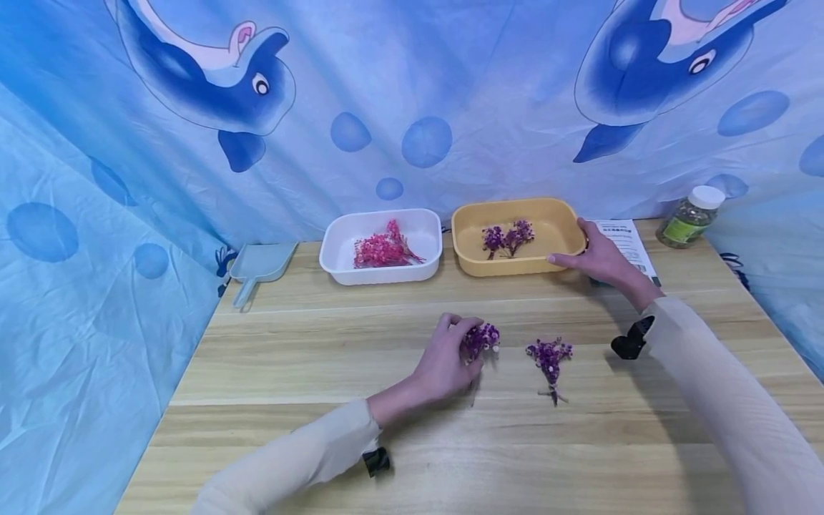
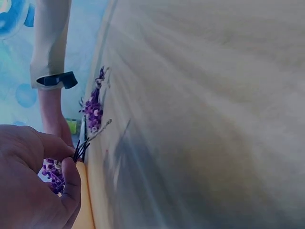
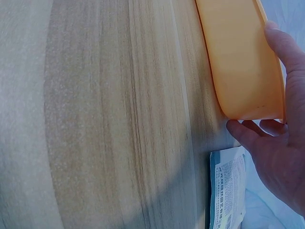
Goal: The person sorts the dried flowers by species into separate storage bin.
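In the head view my left hand [image 1: 444, 361] is over the middle of the table, pinching a small bunch of purple dried flowers [image 1: 481, 339]. The left wrist view shows its dark stems [image 2: 82, 149] between thumb and fingertip. A second purple bunch [image 1: 550, 359], stems tied, lies on the table to the right. My right hand [image 1: 601, 254] grips the right end of a yellow tray [image 1: 473, 267], thumb at the front rim and fingers around the end wall. Inside that tray lie purple sprigs [image 1: 508, 237].
Left of the yellow tray stands a white tray [image 1: 331, 250] with pink dried flowers [image 1: 386, 247]. A small grey dustpan [image 1: 264, 263] lies at the back left. Behind my right hand are a printed packet [image 1: 626, 239] and a white-lidded jar [image 1: 690, 217]. A dolphin-print curtain [image 1: 425, 79] hangs behind.
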`<act>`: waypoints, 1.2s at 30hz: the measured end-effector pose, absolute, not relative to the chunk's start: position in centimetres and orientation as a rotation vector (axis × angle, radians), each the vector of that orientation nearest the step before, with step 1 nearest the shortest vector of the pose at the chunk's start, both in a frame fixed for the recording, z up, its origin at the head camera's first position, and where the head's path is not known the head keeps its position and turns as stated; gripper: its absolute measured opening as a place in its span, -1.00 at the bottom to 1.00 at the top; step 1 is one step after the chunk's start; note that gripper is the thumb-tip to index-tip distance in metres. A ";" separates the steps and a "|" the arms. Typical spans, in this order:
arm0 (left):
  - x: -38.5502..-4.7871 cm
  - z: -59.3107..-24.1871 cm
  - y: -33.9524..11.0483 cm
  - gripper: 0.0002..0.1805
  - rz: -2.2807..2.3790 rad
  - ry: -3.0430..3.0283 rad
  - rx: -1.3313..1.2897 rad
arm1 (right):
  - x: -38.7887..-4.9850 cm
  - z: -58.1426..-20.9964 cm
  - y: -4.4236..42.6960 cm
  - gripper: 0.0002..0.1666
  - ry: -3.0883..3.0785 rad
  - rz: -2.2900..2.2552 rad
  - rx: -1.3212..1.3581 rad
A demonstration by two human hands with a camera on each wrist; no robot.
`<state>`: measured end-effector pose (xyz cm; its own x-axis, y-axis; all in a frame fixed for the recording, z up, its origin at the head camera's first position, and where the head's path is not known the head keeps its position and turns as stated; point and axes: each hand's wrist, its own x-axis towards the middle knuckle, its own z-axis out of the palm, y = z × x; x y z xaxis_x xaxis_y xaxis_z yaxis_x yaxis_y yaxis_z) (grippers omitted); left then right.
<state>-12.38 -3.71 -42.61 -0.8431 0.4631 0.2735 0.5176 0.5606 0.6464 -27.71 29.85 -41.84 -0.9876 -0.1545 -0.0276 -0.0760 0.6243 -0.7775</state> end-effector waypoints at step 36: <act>-24.9 -35.6 5.3 -0.23 -1.085 -2.682 -0.610 | -27.8 -42.1 29.9 0.45 2.774 -1.265 -0.146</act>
